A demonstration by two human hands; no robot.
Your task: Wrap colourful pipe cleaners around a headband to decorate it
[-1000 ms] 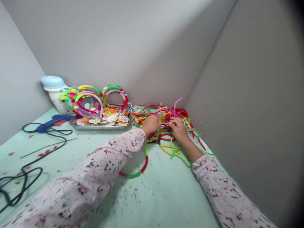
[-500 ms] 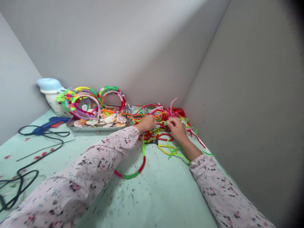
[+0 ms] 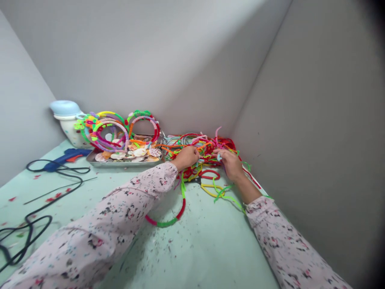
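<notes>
My left hand [image 3: 188,157] is closed at the near side of a tangled pile of coloured pipe cleaners [image 3: 207,140], thumb against fingers. What it pinches is too small to make out. To its right, my right hand [image 3: 231,165] is curled over the pile, with a small light-blue pipe cleaner piece [image 3: 219,157] between its fingers. A pipe cleaner hoop [image 3: 167,223] in green and red lies below my left wrist, partly hidden by the sleeve. Red and yellow scissor handles [image 3: 210,188] rest on the table just in front of the pile.
A metal tray [image 3: 126,165] of shells stands left of the pile, with several wrapped pipe cleaner hoops [image 3: 111,134] propped on it. Further left are a white bottle [image 3: 73,130] with a blue lid, a blue glue gun [image 3: 61,159] and a looping black cord [image 3: 33,220]. Grey panels enclose the table.
My right hand has moved slightly right, away from my left hand, and the light-blue piece now shows in its fingers. My left hand stays closed at the pile.
</notes>
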